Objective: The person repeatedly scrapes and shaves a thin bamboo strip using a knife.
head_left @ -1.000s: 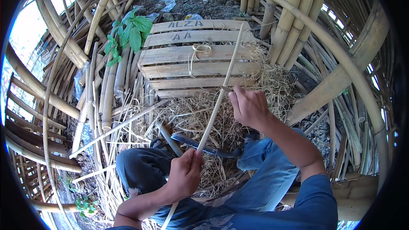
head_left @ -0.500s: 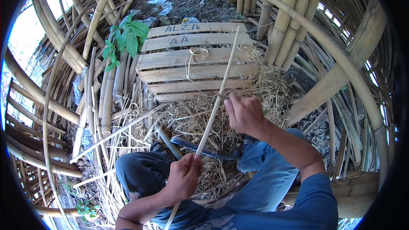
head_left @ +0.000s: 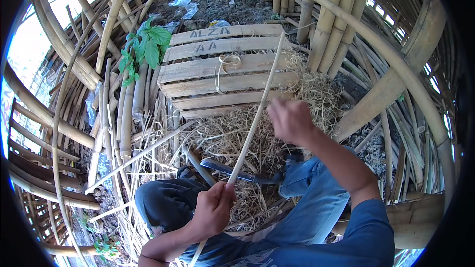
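Note:
My left hand [head_left: 213, 208] is closed around a long pale bamboo strip [head_left: 254, 123], which slants from beside my lap up over a wooden slat crate. Just to the right of the strip, my right hand [head_left: 291, 121] is raised with its fingers curled. Motion blurs the fingertips, so whatever they may hold cannot be made out. Below the strip, between my knees, lies a large knife [head_left: 236, 172] with a dark blade and a black curved handle. The slat crate [head_left: 198, 71] is ahead of me, with a thin loop of pale strip [head_left: 228, 61] on it.
Curly bamboo shavings [head_left: 316, 101] pile up around the crate and my feet. Split bamboo pieces [head_left: 123, 118] lie at the left beside a green leafy plant [head_left: 147, 44]. Thick bamboo poles [head_left: 341, 15] rise at the right. Plastic scraps [head_left: 185, 5] litter the soil behind.
My right hand has come away from the strip, a little to the right. My left hand keeps its grip, and the strip's upper end has shifted slightly right.

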The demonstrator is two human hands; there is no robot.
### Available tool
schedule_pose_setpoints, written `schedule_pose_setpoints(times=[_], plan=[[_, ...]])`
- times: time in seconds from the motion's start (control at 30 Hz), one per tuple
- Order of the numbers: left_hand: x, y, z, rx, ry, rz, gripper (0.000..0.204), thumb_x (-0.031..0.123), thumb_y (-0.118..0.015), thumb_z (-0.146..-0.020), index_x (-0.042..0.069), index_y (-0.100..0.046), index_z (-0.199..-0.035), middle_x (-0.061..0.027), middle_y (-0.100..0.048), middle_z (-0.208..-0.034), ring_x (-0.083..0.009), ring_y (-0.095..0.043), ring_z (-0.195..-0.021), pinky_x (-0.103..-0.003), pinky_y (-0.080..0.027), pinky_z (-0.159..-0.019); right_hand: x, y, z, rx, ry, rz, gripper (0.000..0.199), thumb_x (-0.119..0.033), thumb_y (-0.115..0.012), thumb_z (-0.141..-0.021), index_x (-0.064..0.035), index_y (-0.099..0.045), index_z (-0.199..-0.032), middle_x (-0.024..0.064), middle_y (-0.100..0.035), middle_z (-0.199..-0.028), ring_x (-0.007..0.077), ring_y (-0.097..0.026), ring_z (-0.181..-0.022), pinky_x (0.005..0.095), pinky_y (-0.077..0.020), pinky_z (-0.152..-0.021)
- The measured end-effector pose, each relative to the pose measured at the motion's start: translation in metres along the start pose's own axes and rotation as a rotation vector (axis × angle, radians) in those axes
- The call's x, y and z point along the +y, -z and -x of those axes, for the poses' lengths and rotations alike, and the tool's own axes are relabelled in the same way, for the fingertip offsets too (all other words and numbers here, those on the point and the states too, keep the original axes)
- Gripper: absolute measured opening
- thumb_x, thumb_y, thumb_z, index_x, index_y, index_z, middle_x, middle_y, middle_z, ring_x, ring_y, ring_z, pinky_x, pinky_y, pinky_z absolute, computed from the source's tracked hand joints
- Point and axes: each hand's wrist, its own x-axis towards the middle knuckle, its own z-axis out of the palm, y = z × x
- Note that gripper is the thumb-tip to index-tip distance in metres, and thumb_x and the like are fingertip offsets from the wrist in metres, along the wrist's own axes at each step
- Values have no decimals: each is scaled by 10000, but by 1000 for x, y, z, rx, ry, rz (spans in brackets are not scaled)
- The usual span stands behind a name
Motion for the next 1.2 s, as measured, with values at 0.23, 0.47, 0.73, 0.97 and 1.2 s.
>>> schedule_pose_setpoints(times=[0.23,0.47,0.73,0.97,1.2], plan=[[-4,0,-2,-7,15,7,318,203,-458,-1005,4,-538,-769,19,-440,-544,-30,-357,-504,-244,-305,-443,17,-1,5,-62,-142,-41,342,-227,-328,-997,-37,-559,-830,31,-458,-449,162,-428,-322,329,-347,-314],[-1,5,2,-4,-54,22,308,189,-454,-1007,6,-541,-775,25,-440,-557,-27,-347,-511,-238,-289,-443,37,9,-2,38,62,64,192,-195,-464,-930,-43,-530,-834,101,-571,-566,285,-583,-467,404,-431,-392],[8,4,4,0,-39,-29,309,191,-440,-1010,10,-528,-776,24,-439,-553,-30,-356,-504,-241,-296,-442,26,11,-13,-34,-157,230,263,-221,-398,-965,-37,-533,-833,85,-558,-540,273,-572,-442,391,-437,-385],[-9,6,7,-56,-43,-89,299,192,-465,-997,-3,-554,-789,0,-432,-520,-48,-376,-484,-267,-331,-446,59,15,3,94,-333,245,353,-266,-316,-1000,-42,-538,-841,94,-554,-524,300,-576,-447,423,-446,-424],[-7,6,-3,72,-236,-200,246,142,-503,-974,-17,-552,-793,-64,-466,-500,-81,-402,-446,-290,-344,-429,-9,20,4,63,-193,-67,342,-235,-354,-997,-49,-525,-768,57,-449,-454,230,-487,-363,363,-380,-352]])
